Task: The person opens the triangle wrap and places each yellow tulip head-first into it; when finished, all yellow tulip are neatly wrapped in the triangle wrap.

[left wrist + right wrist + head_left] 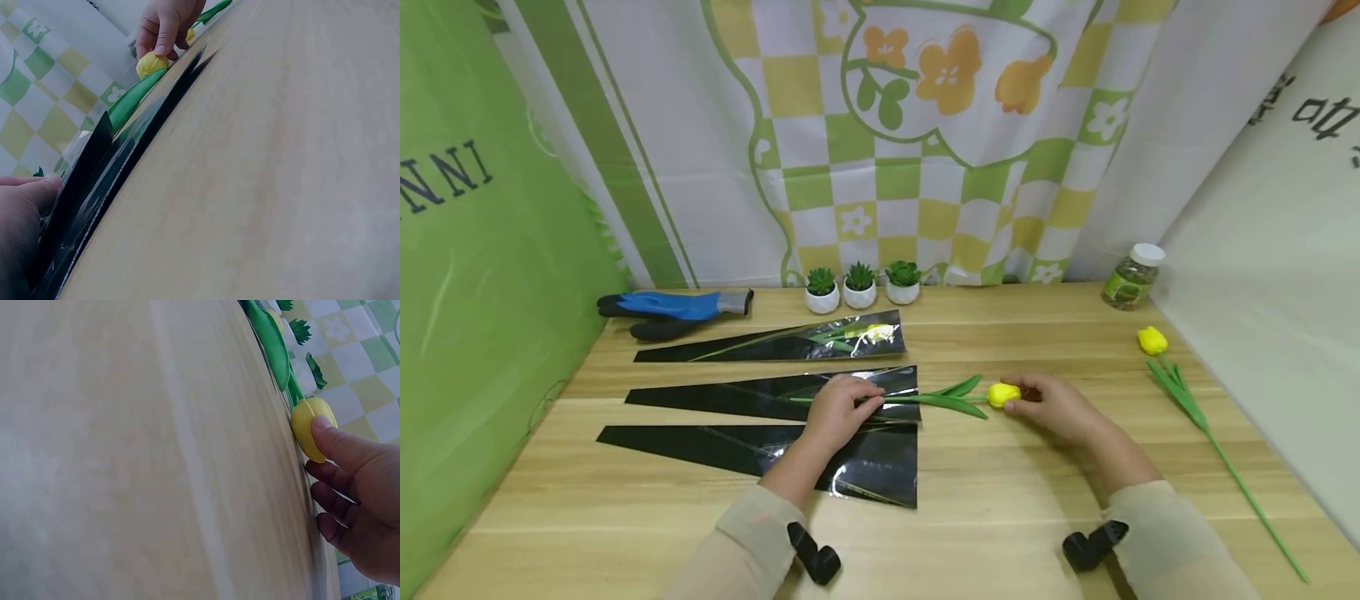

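Note:
A yellow artificial tulip (1002, 395) lies crosswise, its stem end reaching into the middle black flower sleeve (715, 398). My right hand (1054, 406) pinches the tulip's bloom between thumb and fingers; the right wrist view also shows the bloom (307, 425) under the thumb. On the middle sleeve near its wide mouth, my left hand (842, 408) pinches the film with thumb and forefinger. In the left wrist view the sleeve's mouth (94, 150) gapes, with a green leaf (132, 100) just outside it. Part of the stem shows through the clear film.
Above lies a sleeve (760, 343) with a yellow tulip inside; below lies another black sleeve (872, 458). A loose tulip (1206, 425) lies at the right. Blue-black gloves (681, 307), three small potted succulents (860, 292) and a white-lidded jar (1131, 279) stand along the back.

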Action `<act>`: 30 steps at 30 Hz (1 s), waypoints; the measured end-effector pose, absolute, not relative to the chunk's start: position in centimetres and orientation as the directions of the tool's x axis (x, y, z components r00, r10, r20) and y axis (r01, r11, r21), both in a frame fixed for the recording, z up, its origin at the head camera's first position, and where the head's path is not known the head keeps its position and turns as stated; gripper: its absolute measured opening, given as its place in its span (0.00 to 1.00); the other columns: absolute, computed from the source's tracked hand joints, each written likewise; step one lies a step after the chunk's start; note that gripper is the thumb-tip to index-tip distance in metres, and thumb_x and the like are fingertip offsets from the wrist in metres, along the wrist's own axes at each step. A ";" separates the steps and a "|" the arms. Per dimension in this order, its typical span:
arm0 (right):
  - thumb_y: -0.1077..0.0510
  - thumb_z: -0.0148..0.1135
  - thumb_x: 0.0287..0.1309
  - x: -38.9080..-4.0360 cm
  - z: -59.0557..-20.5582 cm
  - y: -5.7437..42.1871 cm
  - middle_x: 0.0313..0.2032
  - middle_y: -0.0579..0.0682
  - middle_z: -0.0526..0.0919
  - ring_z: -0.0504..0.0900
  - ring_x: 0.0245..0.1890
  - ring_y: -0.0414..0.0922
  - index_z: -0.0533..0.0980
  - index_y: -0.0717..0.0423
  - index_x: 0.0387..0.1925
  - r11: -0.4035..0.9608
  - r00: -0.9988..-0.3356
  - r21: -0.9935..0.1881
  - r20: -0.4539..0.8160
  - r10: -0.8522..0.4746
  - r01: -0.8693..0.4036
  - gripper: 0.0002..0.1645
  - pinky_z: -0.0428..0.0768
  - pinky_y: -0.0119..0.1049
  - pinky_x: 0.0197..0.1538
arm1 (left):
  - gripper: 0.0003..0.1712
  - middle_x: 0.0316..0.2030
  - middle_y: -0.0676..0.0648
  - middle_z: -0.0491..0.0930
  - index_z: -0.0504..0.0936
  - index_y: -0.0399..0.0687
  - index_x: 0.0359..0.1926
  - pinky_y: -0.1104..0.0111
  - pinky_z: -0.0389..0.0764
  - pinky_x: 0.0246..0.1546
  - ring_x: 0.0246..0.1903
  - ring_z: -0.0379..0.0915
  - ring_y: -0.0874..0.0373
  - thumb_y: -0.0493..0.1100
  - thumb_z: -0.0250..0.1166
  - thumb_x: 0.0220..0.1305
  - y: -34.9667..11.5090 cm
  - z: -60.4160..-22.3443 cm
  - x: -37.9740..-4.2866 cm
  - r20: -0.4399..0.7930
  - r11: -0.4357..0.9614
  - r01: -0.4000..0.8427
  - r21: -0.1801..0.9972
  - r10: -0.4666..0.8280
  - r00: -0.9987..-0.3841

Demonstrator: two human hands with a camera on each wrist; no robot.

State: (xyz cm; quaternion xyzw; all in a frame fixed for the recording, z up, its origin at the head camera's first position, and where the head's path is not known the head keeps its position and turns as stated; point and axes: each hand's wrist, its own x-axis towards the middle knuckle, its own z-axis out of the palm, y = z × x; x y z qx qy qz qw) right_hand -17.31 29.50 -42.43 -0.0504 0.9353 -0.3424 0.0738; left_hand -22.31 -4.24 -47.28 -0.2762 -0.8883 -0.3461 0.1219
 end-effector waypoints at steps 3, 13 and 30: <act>0.50 0.64 0.64 -17.4 -42.2 29.3 0.54 0.60 0.81 0.77 0.52 0.53 0.76 0.58 0.59 0.765 -0.984 -0.643 -0.116 -0.136 -0.030 0.26 0.76 0.50 0.56 | 0.08 0.40 0.50 0.88 0.90 0.50 0.39 0.60 0.80 0.52 0.46 0.80 0.52 0.44 0.70 0.60 -4.2 -47.2 -22.4 0.404 0.607 0.574 0.550 0.408 -0.819; 0.52 0.65 0.63 -18.2 -42.0 27.9 0.44 0.54 0.82 0.76 0.42 0.46 0.78 0.57 0.56 0.758 -0.988 -0.648 -0.060 -0.140 -0.068 0.23 0.74 0.36 0.46 | 0.09 0.40 0.50 0.88 0.90 0.50 0.40 0.60 0.79 0.52 0.46 0.80 0.53 0.45 0.69 0.61 -4.2 -46.9 -22.6 0.409 0.606 0.586 0.537 0.420 -0.810; 0.57 0.67 0.59 -19.8 -42.9 23.9 0.42 0.54 0.83 0.77 0.40 0.45 0.80 0.60 0.53 0.713 -0.978 -0.690 -0.040 -0.207 -0.122 0.20 0.76 0.36 0.45 | 0.09 0.42 0.50 0.88 0.90 0.50 0.41 0.59 0.79 0.54 0.49 0.79 0.52 0.45 0.69 0.61 -4.2 -46.4 -22.2 0.381 0.619 0.557 0.554 0.406 -0.830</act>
